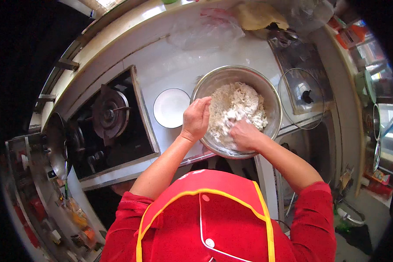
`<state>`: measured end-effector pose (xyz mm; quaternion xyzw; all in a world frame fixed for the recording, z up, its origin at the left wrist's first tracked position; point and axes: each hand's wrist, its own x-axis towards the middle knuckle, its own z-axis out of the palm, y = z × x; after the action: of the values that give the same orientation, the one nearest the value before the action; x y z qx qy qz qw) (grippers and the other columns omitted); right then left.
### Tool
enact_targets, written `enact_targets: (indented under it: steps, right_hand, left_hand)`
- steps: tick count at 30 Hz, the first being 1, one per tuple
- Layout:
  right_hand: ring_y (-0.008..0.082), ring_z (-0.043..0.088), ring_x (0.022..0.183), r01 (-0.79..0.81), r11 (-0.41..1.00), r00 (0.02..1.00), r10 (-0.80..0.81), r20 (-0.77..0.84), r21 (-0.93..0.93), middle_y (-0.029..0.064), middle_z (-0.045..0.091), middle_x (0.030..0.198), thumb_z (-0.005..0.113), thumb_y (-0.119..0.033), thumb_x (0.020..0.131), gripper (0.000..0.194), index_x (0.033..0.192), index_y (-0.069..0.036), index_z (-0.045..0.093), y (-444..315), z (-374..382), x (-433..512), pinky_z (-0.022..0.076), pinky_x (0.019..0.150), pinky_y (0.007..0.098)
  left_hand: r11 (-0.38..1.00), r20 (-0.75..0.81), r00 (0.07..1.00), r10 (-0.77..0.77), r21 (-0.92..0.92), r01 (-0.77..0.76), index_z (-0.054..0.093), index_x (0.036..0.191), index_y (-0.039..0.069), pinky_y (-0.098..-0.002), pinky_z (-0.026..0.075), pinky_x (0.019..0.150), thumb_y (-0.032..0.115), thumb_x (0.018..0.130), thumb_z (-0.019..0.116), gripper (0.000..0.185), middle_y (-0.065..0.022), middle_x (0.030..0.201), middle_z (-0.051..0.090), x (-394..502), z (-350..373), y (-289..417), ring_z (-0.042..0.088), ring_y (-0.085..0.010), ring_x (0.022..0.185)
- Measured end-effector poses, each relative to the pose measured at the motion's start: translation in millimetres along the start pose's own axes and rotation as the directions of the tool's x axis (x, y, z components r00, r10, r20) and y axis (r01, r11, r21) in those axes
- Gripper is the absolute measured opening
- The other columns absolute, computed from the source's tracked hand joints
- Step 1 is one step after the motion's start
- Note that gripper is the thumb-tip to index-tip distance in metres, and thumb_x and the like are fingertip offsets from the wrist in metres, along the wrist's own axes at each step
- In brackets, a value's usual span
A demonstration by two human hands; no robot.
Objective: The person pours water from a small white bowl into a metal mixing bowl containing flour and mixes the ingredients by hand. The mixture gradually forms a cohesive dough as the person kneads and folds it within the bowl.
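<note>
A wide stainless steel bowl (274, 131) stands on the white counter in front of me, holding a lumpy, floury dough mixture (247, 100). My right hand (245, 135) is inside the bowl at its near side, its blurred fingertips down in the loose flour and dough; what they grip is hidden. At the bowl's left rim rests my left hand (197, 118), fingers held together and pointing up along the edge. Just left of that hand is a white enamel-like bowl with a dark rim (171, 108); its contents cannot be told.
A gas hob (109, 114) is set into the counter at left, with a wok (57, 144) beyond it. A glass lid (301, 98) lies right of the steel bowl, near the sink (309, 147). Plastic bags (209, 31) lie along the back.
</note>
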<state>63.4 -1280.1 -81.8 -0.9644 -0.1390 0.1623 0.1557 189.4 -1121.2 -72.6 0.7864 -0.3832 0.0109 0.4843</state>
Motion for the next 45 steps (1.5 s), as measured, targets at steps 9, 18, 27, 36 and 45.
enact_targets:
  steps: [9, 18, 27, 36, 45]
  right_hand:
    - [0.0361, 0.065, 0.087, -0.402, 0.894, 0.861, 0.443, -0.251, 0.200, 0.0207, 0.066, 0.085, 0.059, -0.001, 0.067, 0.020, 0.085, -0.002, 0.068, 49.1, 6.2, 52.9, 0.0521, 0.075, 0.0457]
    - [0.0422, 0.062, 0.084, -0.445, 0.755, 0.691, 0.632, -0.351, 0.482, 0.0261, 0.064, 0.084, 0.065, -0.010, 0.066, 0.023, 0.083, 0.005, 0.065, 44.6, -9.3, -28.3, 0.0496, 0.077, 0.0468]
    - [0.0448, 0.061, 0.079, -0.439, 0.774, 0.651, 0.624, -0.432, 0.456, 0.0278, 0.062, 0.078, 0.065, -0.010, 0.066, 0.018, 0.075, 0.005, 0.064, 32.6, -1.1, -12.9, 0.0493, 0.074, 0.0473]
    - [0.0443, 0.061, 0.079, -0.441, 0.776, 0.653, 0.622, -0.432, 0.450, 0.0280, 0.062, 0.079, 0.061, -0.007, 0.066, 0.016, 0.076, 0.005, 0.064, 37.0, 0.2, -12.6, 0.0493, 0.075, 0.0477]
    - [0.0401, 0.064, 0.082, -0.443, 0.833, 0.750, 0.547, -0.371, 0.331, 0.0255, 0.065, 0.085, 0.063, -0.022, 0.076, 0.026, 0.086, 0.002, 0.068, 62.6, -19.3, 19.4, 0.0509, 0.076, 0.0463]
  left_hand:
    - [0.997, 0.065, 0.998, -0.010, 0.078, 0.005, 0.060, 0.107, 0.003, -0.0363, 0.050, 0.071, -0.002, 0.085, 0.051, 0.024, -0.0139, 0.088, 0.062, 0.1, -1.6, 2.0, 0.063, -0.0300, 0.081]
    - [0.975, -0.308, 0.932, -0.189, 0.052, 0.214, 0.059, 0.102, 0.002, -0.0402, 0.046, 0.083, 0.003, 0.082, 0.054, 0.021, -0.0148, 0.099, 0.059, -3.1, -24.1, -30.4, 0.058, -0.0306, 0.091]
    - [0.752, 0.081, 0.814, -0.575, 0.443, 0.488, 0.060, 0.090, 0.003, -0.0414, 0.045, 0.057, 0.023, 0.082, 0.060, 0.021, -0.0103, 0.075, 0.058, -8.3, -34.4, -142.3, 0.056, -0.0270, 0.062]
    - [0.517, 0.542, 0.661, -0.519, -0.417, 0.748, 0.061, 0.090, 0.008, -0.0269, 0.047, 0.059, 0.026, 0.099, 0.048, 0.024, -0.0033, 0.075, 0.059, 43.0, -19.6, 18.8, 0.058, -0.0144, 0.068]
    - [0.975, 0.490, 0.861, 0.135, 0.087, -0.203, 0.058, 0.114, 0.007, -0.0412, 0.050, 0.078, 0.009, 0.087, 0.055, 0.027, -0.0165, 0.097, 0.063, 15.1, -16.4, -1.2, 0.061, -0.0346, 0.090]
